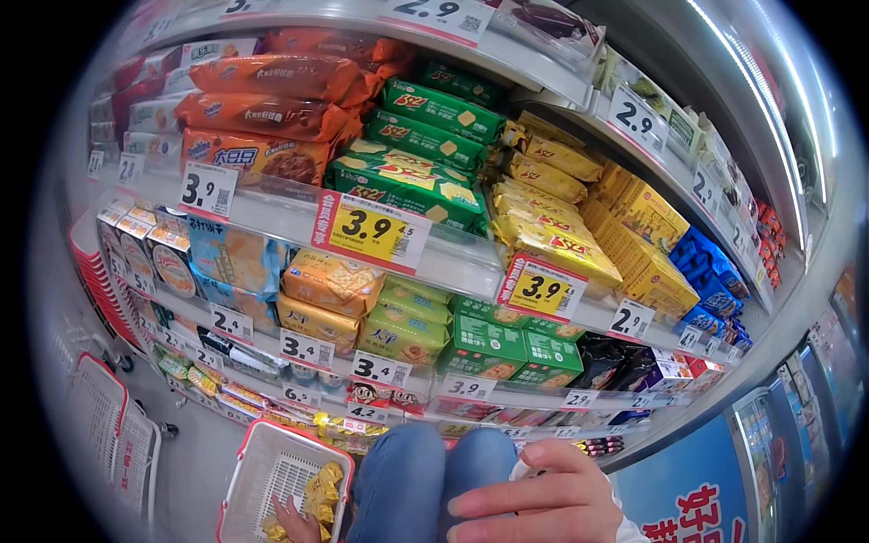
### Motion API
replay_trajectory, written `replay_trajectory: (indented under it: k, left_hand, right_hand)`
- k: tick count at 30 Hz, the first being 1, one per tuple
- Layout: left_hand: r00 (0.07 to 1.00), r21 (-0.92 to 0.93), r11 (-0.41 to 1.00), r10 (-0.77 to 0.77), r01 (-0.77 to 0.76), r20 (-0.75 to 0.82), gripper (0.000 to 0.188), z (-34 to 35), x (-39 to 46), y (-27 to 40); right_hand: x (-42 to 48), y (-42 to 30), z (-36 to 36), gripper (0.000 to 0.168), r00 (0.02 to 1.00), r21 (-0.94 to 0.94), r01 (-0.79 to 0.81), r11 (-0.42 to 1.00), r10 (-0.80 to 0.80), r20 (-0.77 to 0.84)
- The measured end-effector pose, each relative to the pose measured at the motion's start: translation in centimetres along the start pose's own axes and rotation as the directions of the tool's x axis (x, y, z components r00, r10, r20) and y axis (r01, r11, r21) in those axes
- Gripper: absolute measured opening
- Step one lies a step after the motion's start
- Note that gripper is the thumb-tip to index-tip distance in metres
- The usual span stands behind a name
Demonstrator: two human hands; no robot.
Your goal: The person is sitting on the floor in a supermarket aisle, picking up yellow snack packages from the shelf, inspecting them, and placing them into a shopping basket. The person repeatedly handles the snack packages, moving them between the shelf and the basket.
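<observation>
My left hand (299, 521) reaches down into a white plastic shopping basket (234, 489) with a red rim, fingers spread over yellow packets of biscuits (322, 490). Whether it grips one cannot be told. My right hand (543, 499) is raised near my knees, fingers apart, with nothing in it. In front stand shelves of biscuits: orange packs (268, 108), green packs (411, 180), yellow packs (553, 224) and yellow boxes (641, 248). Lower down are green boxes (482, 345) and orange packs (326, 282).
Price tags line the shelf edges, one a yellow tag (370, 232). A white wheeled basket (112, 427) stands at the left, near stacked red baskets (102, 292). My knees (400, 475) are close to the lowest shelves. A blue printed panel (686, 482) is at the lower right.
</observation>
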State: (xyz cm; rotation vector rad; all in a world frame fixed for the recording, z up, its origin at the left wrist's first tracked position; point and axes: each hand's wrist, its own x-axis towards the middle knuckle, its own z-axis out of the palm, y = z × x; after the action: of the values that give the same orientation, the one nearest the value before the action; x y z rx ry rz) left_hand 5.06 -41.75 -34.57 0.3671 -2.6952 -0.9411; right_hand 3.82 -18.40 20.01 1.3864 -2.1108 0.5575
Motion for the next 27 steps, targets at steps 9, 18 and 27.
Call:
replay_trajectory:
  k: [9, 18, 27]
  left_hand:
    - [0.936, -0.556, 0.786, 0.351, -0.271, 0.039, 0.029, -6.3, 3.1, 20.8]
    - [0.778, -0.207, 0.81, 0.586, -0.549, 0.228, 0.046, -1.8, 2.2, 24.5]
    - [0.808, -0.216, 0.825, 0.56, -0.523, 0.184, 0.045, -2.0, 3.8, 24.2]
  right_hand:
    - [3.9, 12.7, -3.8, 0.016, 0.947, -0.556, -0.28, 0.783, 0.321, -0.025]
    - [2.2, 33.2, -9.8, 0.018, 0.693, -0.907, -0.369, 0.201, 0.711, -0.125]
    - [1.8, 40.4, -11.1, 0.029, 0.894, -0.913, -0.272, 0.305, 0.431, -0.123]
